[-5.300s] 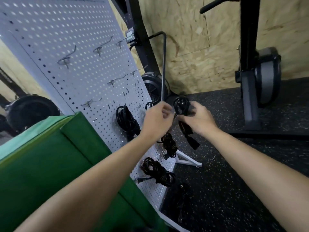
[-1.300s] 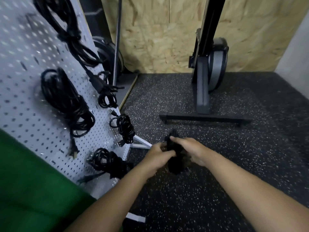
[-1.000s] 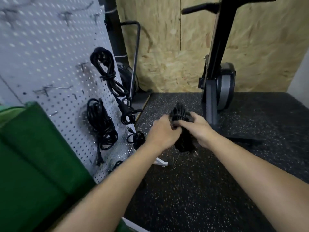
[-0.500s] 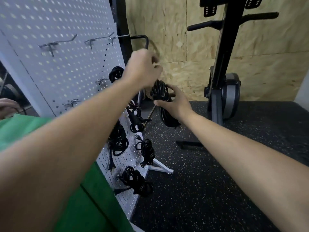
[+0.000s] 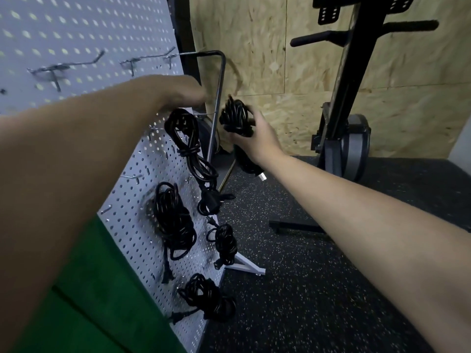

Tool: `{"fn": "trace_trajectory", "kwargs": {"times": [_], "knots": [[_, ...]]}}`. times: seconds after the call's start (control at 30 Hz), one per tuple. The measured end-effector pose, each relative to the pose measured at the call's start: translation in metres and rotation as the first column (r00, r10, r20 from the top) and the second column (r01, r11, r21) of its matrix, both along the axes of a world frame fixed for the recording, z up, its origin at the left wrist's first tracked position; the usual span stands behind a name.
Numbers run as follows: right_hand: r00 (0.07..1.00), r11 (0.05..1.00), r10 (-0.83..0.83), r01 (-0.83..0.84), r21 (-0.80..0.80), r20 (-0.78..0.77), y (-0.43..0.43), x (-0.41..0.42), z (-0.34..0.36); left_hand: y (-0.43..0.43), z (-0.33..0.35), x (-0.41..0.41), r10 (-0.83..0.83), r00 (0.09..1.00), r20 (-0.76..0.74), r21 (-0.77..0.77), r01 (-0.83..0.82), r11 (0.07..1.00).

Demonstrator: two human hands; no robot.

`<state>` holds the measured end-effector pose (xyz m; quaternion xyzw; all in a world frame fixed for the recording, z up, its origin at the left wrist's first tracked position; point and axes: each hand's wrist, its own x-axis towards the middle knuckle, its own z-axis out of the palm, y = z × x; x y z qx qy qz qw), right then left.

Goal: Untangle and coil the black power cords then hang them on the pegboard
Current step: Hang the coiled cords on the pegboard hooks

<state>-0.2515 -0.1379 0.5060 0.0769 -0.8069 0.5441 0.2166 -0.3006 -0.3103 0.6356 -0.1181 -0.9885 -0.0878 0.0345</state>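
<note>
**Head view, hanging stage.** The right hand (image 5: 257,141) grips a coiled black cord (image 5: 235,118), fingers wrapped about its middle. The coil stands roughly upright, its looped end uppermost and a plug end (image 5: 262,176) dangling below the wrist. It is held in the air just off the right edge of the pegboard (image 5: 76,29), and appears to touch neither board nor hook.

The left hand (image 5: 181,94) lies closer to the pegboard, over its right edge and directly above the topmost hung cord (image 5: 183,133). Blur hides its fingers, so whether it is open or holds anything cannot be told.

Four cords hang on the pegboard's lower right part:
- the topmost, long and trailing down to its plug
- a thick bundle (image 5: 174,217), lower and further in from the edge
- a small bundle (image 5: 224,243) at the edge
- a lowest bundle (image 5: 206,296)

Bare hooks (image 5: 145,58) project from the pegboard's upper part, above and to the left of the held coil.

**Judgement:** the coming move turns on this offset. The coil's upper loop must travel leftward and upward to a free hook, then drop over its tip with the long axis kept vertical. The right hand carries the load; the left, nearer the board, is better placed to spread the loop.

A green pad (image 5: 89,289) lies in front of the pegboard's lower left
</note>
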Motion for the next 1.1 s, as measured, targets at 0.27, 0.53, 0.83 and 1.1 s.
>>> {"fn": "trace_trajectory", "kwargs": {"times": [0.27, 0.53, 0.83, 1.1], "knots": [[0.999, 1.000, -0.027, 0.028, 0.009, -0.036, -0.012, -0.036, 0.002, -0.014, -0.015, -0.011, -0.035, 0.987, 0.156, 0.163, 0.009, 0.987], [0.990, 0.998, 0.004, -0.013, -0.058, -0.139, -0.016, -0.043, 0.006, -0.012, -0.017, -0.006, -0.058, 0.985, 0.160, 0.174, 0.030, 0.984], [0.996, 0.999, 0.028, -0.031, -0.041, -0.088, -0.037, -0.060, 0.006, -0.029, -0.020, -0.020, -0.062, 0.980, 0.189, 0.292, 0.004, 0.956], [0.998, 0.993, 0.018, -0.024, -0.118, -0.055, -0.039, -0.067, -0.001, -0.034, -0.023, -0.033, -0.046, 0.989, 0.139, 0.277, 0.005, 0.961]]}}
